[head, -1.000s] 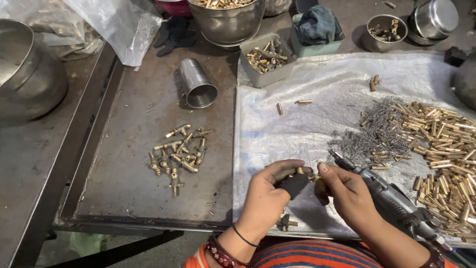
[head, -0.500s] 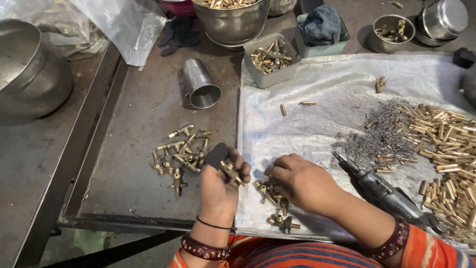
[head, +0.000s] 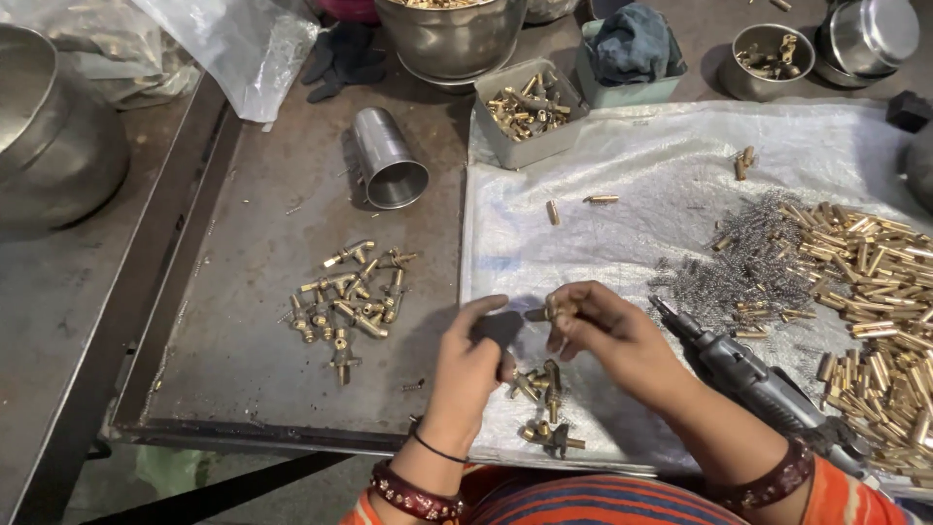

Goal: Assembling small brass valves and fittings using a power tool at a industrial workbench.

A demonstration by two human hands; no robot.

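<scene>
**Brass fitting held between two hands over the white sheet**

We see our right hand (head: 607,326) pinching a small brass fitting (head: 558,309) at its fingertips, just above the crinkled white plastic sheet (head: 632,185). The fitting is short, shiny and knobbly; its long axis seems to run roughly left to right, toward our left hand (head: 471,355), though it is too small to be sure. The left hand curls around a dark, matte block (head: 498,331), thumb raised. Just below lie a few loose brass fittings (head: 544,389). Leftward, on the dull, scuffed metal tray (head: 272,194), sits a heap of T-shaped brass pieces (head: 350,297). A grey power driver (head: 748,374) lies beside our right forearm.
</scene>
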